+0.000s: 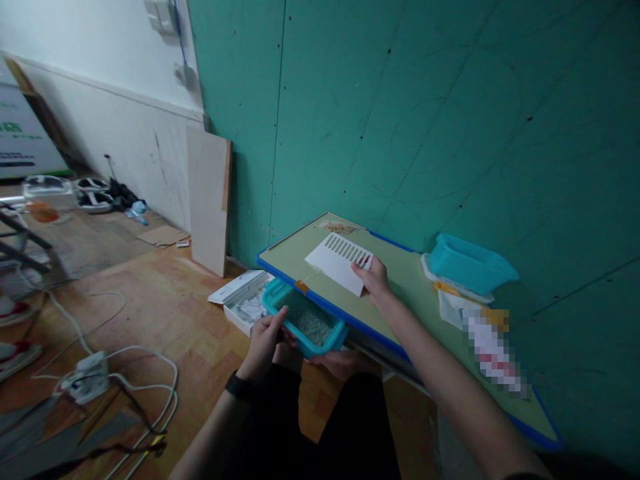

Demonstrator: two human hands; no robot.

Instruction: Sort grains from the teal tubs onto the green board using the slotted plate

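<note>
**Slotted panel and blue tub: both in hand at the table edge**

Right hand: closed on the right end of a white slotted panel, thumb on the upper face beside the slots, most fingers out of sight. The panel is over the table, near a small pile of grains; whether it lies fully flat cannot be told.

Left hand: closed on the near left rim of a blue tub, thumb uppermost. The tub is just below the table's blue edge and contains grey granules. What supports its base is not clear.

Handling, as judged: the panel appears light, thin and fairly stiff, probably smooth enough to slip. The plain border is the sounder hold; the strips between slots look weakest. The tub appears to be light plastic, its weight depending on the granules. A 1-sided hold could let it tip, so 2 opposite rims would be steadier.

Pose: hands well apart, 1 per item. The right arm reaches forward across the table, the forearm slanting in from the lower right. The left forearm, with a black band at the wrist, rises from below and is nearer the body.
</note>
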